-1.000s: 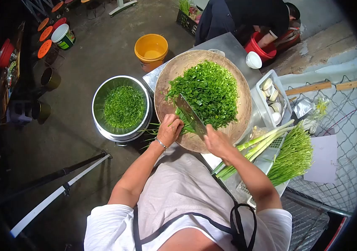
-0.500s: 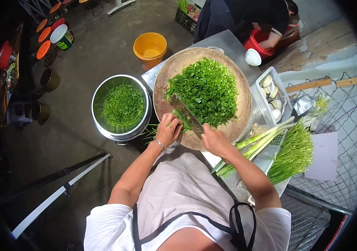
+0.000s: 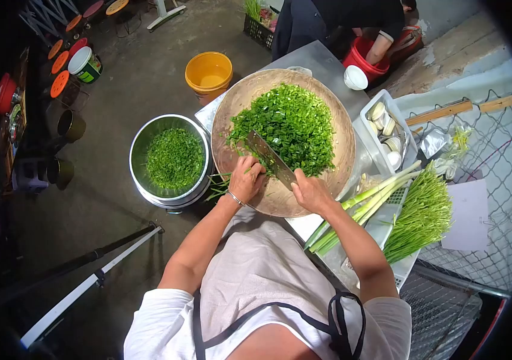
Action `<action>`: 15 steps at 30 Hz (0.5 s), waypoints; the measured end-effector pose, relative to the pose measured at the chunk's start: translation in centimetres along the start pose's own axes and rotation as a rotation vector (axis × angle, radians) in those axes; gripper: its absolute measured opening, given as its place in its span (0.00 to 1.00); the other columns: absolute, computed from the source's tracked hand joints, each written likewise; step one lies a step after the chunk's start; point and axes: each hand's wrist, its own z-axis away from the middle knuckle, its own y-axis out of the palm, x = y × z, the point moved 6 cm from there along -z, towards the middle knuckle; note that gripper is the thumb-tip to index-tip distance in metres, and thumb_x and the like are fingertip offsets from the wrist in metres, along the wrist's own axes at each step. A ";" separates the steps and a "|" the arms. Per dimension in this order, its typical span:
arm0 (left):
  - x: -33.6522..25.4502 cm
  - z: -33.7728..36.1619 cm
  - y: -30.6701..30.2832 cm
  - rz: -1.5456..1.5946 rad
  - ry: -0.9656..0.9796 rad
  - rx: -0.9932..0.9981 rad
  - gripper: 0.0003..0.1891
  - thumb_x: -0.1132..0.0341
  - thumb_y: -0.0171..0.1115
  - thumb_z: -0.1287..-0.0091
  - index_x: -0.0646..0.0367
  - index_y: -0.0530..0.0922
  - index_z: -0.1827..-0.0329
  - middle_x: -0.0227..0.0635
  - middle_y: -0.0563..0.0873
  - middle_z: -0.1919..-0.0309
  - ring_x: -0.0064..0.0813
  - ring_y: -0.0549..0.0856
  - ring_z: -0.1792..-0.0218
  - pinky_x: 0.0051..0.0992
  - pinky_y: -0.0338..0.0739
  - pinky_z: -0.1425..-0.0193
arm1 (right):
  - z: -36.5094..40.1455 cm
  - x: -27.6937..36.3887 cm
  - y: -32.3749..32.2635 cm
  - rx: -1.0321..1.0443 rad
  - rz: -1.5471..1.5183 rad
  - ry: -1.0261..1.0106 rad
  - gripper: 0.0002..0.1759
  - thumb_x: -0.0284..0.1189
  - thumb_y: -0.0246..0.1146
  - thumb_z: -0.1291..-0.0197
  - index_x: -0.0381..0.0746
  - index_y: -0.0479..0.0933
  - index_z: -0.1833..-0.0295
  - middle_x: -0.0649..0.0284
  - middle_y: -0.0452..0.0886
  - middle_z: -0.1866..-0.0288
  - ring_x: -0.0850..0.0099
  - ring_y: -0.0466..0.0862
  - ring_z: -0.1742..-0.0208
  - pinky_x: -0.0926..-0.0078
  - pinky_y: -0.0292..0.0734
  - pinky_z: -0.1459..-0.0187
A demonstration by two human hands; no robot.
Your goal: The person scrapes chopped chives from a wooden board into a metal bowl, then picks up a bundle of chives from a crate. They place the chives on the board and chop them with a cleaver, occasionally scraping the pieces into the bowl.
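My right hand [image 3: 311,192] is wrapped round the handle of a broad cleaver [image 3: 272,161], whose blade slants up to the left over the round wooden chopping board [image 3: 343,138]. Beside the blade, my left hand [image 3: 246,179] presses down with curled fingers on chives [image 3: 218,187]; their long green ends stick out past the board's left edge. The part under my fingers is hidden. Beyond the blade, a large heap of chopped chives [image 3: 292,129] covers much of the board. Left of the board, a metal pot [image 3: 137,174] holds more chopped greens [image 3: 175,157].
To the right lie scallions [image 3: 376,201], a bunch of chives [image 3: 421,216] and a white plastic bin [image 3: 409,147]. A yellow bucket [image 3: 209,71] stands behind. Another person [image 3: 340,24] bends over a red bucket [image 3: 361,63]. Tripod legs [image 3: 96,276] stand at left.
The cleaver has shifted slightly relative to my left hand, which still presses on the chives. The whole view has moved a little, and the other person's arm is in a different position.
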 end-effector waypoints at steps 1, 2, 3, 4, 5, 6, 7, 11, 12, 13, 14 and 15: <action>-0.2 -0.2 -0.4 -0.009 -0.010 0.008 0.14 0.75 0.76 0.45 0.58 0.82 0.57 0.44 0.80 0.50 0.50 0.78 0.43 0.43 0.77 0.39 | 0.1 0.2 -0.2 0.001 -0.009 -0.002 0.14 0.32 0.59 0.28 0.35 0.65 0.48 0.43 0.83 0.74 0.37 0.85 0.68 0.38 0.78 0.63; -0.6 -0.1 -1.4 -0.013 0.013 -0.029 0.14 0.75 0.76 0.45 0.58 0.82 0.57 0.43 0.80 0.50 0.50 0.78 0.43 0.43 0.77 0.40 | 0.2 0.4 -0.5 0.000 -0.020 -0.006 0.14 0.32 0.59 0.28 0.35 0.65 0.48 0.43 0.83 0.74 0.37 0.85 0.67 0.38 0.78 0.63; -1.2 0.3 -2.3 -0.017 0.032 -0.063 0.14 0.75 0.76 0.45 0.58 0.82 0.57 0.43 0.80 0.50 0.50 0.78 0.43 0.43 0.77 0.40 | 0.4 0.7 -0.8 0.002 -0.033 -0.008 0.14 0.32 0.59 0.28 0.35 0.65 0.48 0.42 0.83 0.74 0.36 0.84 0.67 0.38 0.78 0.63; -1.6 1.0 -2.9 -0.018 0.050 -0.095 0.14 0.75 0.76 0.45 0.58 0.82 0.57 0.43 0.80 0.50 0.49 0.78 0.43 0.43 0.77 0.40 | 0.8 1.4 -1.5 0.001 -0.044 -0.009 0.13 0.32 0.58 0.27 0.35 0.65 0.48 0.42 0.83 0.74 0.35 0.84 0.67 0.38 0.77 0.63; -1.4 1.6 -2.9 -0.012 0.045 -0.110 0.14 0.76 0.75 0.46 0.58 0.82 0.57 0.43 0.80 0.51 0.49 0.79 0.44 0.43 0.77 0.41 | 1.4 2.3 -2.6 0.004 -0.053 -0.008 0.13 0.32 0.58 0.27 0.35 0.64 0.48 0.41 0.83 0.74 0.35 0.84 0.67 0.37 0.77 0.63; -1.1 2.1 -2.8 -0.004 0.044 -0.126 0.14 0.76 0.75 0.46 0.58 0.82 0.57 0.43 0.80 0.51 0.49 0.79 0.44 0.43 0.77 0.41 | 1.9 3.0 -3.6 0.005 -0.060 -0.006 0.13 0.32 0.58 0.27 0.35 0.64 0.49 0.41 0.83 0.73 0.35 0.84 0.67 0.37 0.77 0.63; -0.7 2.3 -2.8 0.002 0.047 -0.145 0.14 0.77 0.75 0.46 0.58 0.83 0.57 0.43 0.80 0.51 0.49 0.79 0.45 0.42 0.77 0.41 | 2.3 3.6 -4.4 0.004 -0.063 0.002 0.13 0.32 0.58 0.27 0.35 0.64 0.49 0.40 0.83 0.73 0.34 0.84 0.67 0.37 0.77 0.62; 0.2 2.8 -2.1 0.015 0.038 -0.125 0.15 0.79 0.74 0.47 0.58 0.83 0.58 0.41 0.82 0.54 0.48 0.81 0.47 0.42 0.77 0.43 | 2.9 4.5 -3.7 0.055 -0.047 0.055 0.13 0.32 0.57 0.26 0.34 0.64 0.48 0.39 0.83 0.72 0.34 0.84 0.66 0.36 0.77 0.62; 0.5 2.8 -1.8 0.014 0.037 -0.114 0.14 0.79 0.74 0.47 0.58 0.83 0.58 0.40 0.82 0.54 0.48 0.81 0.47 0.42 0.77 0.43 | 2.6 4.2 -2.6 0.080 -0.037 0.073 0.14 0.32 0.57 0.26 0.34 0.64 0.48 0.38 0.83 0.72 0.34 0.84 0.66 0.36 0.77 0.61; 0.5 3.0 -1.7 0.014 0.034 -0.098 0.14 0.79 0.74 0.47 0.58 0.83 0.58 0.40 0.82 0.55 0.48 0.81 0.48 0.42 0.78 0.43 | 2.4 3.7 -1.3 0.079 -0.033 0.072 0.14 0.32 0.57 0.26 0.34 0.64 0.47 0.38 0.83 0.72 0.34 0.84 0.67 0.37 0.78 0.62; 0.4 3.4 -1.6 0.011 0.027 -0.082 0.14 0.79 0.74 0.47 0.58 0.83 0.58 0.39 0.82 0.55 0.47 0.81 0.48 0.41 0.78 0.44 | 2.2 2.9 0.2 0.077 -0.029 0.072 0.14 0.32 0.57 0.26 0.33 0.64 0.47 0.39 0.83 0.72 0.34 0.84 0.67 0.37 0.78 0.62; 0.5 3.2 -1.6 0.005 0.027 -0.077 0.14 0.79 0.74 0.47 0.57 0.83 0.58 0.38 0.83 0.56 0.46 0.81 0.48 0.41 0.78 0.45 | 1.6 2.5 0.6 0.067 -0.017 0.064 0.14 0.31 0.57 0.26 0.33 0.64 0.47 0.39 0.83 0.72 0.34 0.84 0.67 0.37 0.78 0.62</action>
